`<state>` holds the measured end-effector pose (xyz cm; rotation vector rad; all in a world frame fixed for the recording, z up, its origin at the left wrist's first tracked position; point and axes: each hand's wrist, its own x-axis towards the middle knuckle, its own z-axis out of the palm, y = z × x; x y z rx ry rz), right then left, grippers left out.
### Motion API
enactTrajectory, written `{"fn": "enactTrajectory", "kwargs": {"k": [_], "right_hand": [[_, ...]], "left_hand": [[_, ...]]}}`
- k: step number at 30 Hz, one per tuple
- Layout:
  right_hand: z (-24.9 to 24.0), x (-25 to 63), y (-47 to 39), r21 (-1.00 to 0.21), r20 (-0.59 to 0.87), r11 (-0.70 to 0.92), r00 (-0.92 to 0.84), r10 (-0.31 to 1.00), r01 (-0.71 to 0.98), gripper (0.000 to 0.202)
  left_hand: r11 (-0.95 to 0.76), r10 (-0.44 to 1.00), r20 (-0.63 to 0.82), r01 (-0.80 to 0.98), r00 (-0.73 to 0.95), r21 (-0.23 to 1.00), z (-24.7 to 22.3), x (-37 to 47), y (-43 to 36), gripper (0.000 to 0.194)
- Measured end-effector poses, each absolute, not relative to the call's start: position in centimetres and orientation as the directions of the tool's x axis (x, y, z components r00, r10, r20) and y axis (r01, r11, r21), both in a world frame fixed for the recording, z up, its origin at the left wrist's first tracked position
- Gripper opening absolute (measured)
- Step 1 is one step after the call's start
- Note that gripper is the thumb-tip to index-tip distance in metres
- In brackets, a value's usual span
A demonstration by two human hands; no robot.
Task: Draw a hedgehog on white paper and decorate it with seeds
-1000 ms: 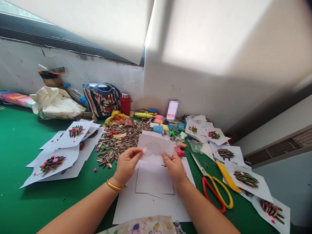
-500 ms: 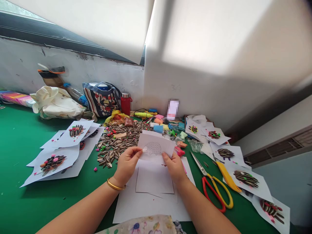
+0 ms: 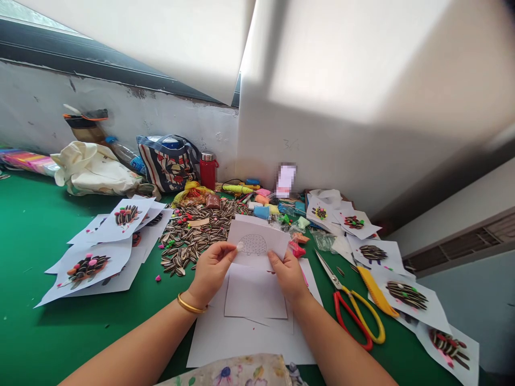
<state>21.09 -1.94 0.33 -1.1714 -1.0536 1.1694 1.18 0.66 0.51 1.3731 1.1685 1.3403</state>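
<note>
A white paper card with a printed outline of a round, spotted, short-legged animal is held up in front of me. My right hand grips its lower right edge, thumb on the front. At the card's left side, my left hand is closed in a pinch on a small whitish piece, whose kind I cannot make out. Below both hands, a smaller blank sheet lies on larger white paper. Just beyond the left hand spreads a heap of striped sunflower seeds.
Open scissors and a yellow utility knife lie at right. Seed-decorated sheets are stacked at left and right. Colored clay, a red bottle and bags stand along the wall on the green table.
</note>
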Motion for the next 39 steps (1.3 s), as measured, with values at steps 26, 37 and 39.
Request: {"fn": "enactTrajectory", "kwargs": {"k": [26,37,39], "right_hand": [[0.59,21.12,-1.93,-0.991,0.012,0.028,0.116,0.993,-0.133,0.044],[0.14,21.25,-1.82,-0.992,-0.005,0.007,0.099,0.995,-0.126,0.045],[0.19,21.24,-1.81,-0.995,-0.007,0.004,0.109,0.994,-0.104,0.045]], "left_hand": [[-0.163,0.986,0.164,0.037,-0.040,0.986,0.99,1.22,0.64,0.023],[-0.179,0.982,0.180,0.027,-0.050,0.983,0.98,1.22,0.77,0.023],[-0.188,0.981,0.189,0.017,-0.049,0.982,0.93,1.20,0.79,0.022]]}}
